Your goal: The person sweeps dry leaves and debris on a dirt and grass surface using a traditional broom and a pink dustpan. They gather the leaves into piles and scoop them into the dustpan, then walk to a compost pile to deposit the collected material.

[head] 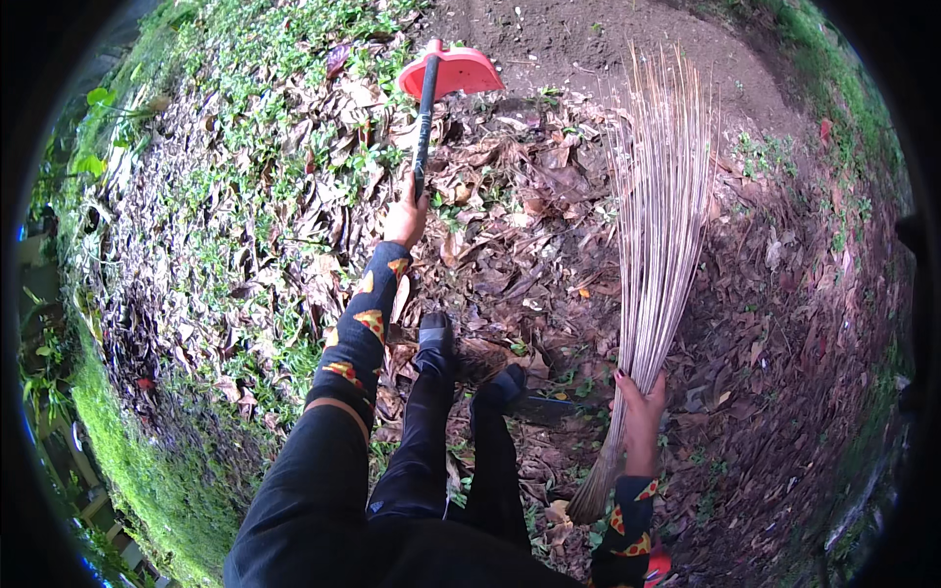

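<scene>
My left hand (406, 218) grips the dark handle (424, 128) of a red dustpan (467, 70), held out ahead of me over dry leaves and bare soil. My right hand (642, 408) is wrapped around the lower part of a stick broom (658, 242), a bundle of thin stiff ribs. Its loose ends fan out toward the far side, while the bound butt points back toward my body. Both forearms wear dark sleeves with a pizza-slice print. Whether the dustpan touches the ground cannot be made out.
Dry brown leaves (507, 169) cover the ground around my dark shoes (436, 331). Low green plants (294, 110) grow among them on the left. Bare soil (559, 37) lies at the far side. A small red object (658, 567) shows beside my right sleeve.
</scene>
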